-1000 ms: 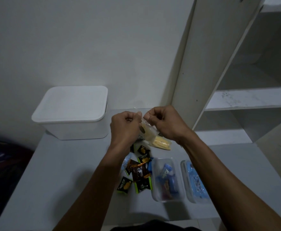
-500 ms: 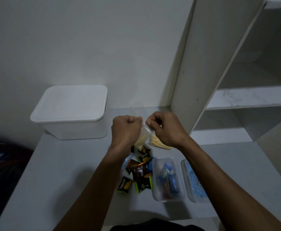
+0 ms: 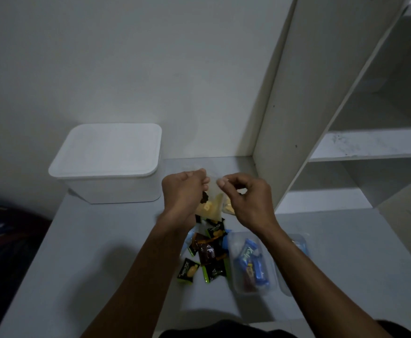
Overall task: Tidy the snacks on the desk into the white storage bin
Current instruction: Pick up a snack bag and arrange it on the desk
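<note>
At the far left of the pale grey surface, against the wall, stands the white rectangular plastic storage bin with its flat white lid on, so nothing can go in until that comes off. Right of it, raised above the surface, the left hand is curled and pinches the top edge of a small clear plastic bag of yellow snack pieces; the right hand, thumb and finger tips together, appears to pinch the same edge from the other side, probably to seal the bag before it is stowed. Below them lie loose black-and-green and brown snack wrappers, waiting within easy reach, then a clear plastic tub of blue-wrapped bars, with a second clear container half hidden under the right forearm
</note>
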A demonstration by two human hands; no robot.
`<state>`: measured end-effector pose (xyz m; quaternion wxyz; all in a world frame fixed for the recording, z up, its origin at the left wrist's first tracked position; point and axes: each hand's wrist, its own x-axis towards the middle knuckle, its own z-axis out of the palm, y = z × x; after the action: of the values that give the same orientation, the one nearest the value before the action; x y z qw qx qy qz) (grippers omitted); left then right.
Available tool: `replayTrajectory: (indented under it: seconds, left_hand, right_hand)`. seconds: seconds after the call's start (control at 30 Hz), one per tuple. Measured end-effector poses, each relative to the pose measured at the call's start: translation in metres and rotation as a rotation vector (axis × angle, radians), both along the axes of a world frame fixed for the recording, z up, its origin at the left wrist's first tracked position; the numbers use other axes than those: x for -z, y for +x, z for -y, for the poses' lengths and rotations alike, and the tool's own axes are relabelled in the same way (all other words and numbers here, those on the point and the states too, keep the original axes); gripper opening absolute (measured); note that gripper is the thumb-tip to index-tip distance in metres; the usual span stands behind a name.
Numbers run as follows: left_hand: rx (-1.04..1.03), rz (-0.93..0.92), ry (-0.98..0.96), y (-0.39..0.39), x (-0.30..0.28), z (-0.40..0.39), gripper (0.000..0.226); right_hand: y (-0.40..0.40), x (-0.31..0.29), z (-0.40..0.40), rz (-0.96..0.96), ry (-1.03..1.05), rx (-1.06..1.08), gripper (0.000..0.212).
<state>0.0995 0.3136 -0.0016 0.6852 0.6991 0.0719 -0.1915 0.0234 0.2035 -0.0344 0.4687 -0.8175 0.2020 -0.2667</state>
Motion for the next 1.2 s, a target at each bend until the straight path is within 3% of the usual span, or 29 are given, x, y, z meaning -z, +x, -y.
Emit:
replayTrajectory:
  seconds: [0.2,0.37,0.53,0.67,0.87,0.97,1.2]
  left_hand:
    - [-0.11,0.271,0.079,0.011,0.014,-0.029,0.021]
    - [0.18,0.415,0.066,0.032,0.033,-0.055,0.019]
    - [0.26,0.514,-0.032,0.039,0.037,-0.055,0.006]
    - [0.239,0.471,-0.086,0.045,0.046,-0.046,0.006]
    - [0.162,0.399,-0.016,0.077,0.067,-0.014,0.006]
    - [0.108,0.423,0.034,0.103,0.078,0.005,0.007]
    - [-0.124,0.286,0.06,0.188,0.109,0.073,0.011]
  right_hand:
    - [0.004,-0.002,-0.004,0.041,0.07,0.05,0.01]
    - [0.0,-0.004,-0.002,0.009,0.143,0.035,0.012]
    - [-0.001,-0.001,-0.006,-0.001,0.156,0.049,0.012]
    - [0.007,0.005,0.002,0.029,0.234,0.12,0.013]
    - [0.047,0.023,0.032,-0.01,0.271,0.131,0.011]
    - [0.08,0.033,0.051,-0.018,0.294,0.108,0.002]
    - [0.182,0.073,0.104,-0.016,0.358,0.142,0.009]
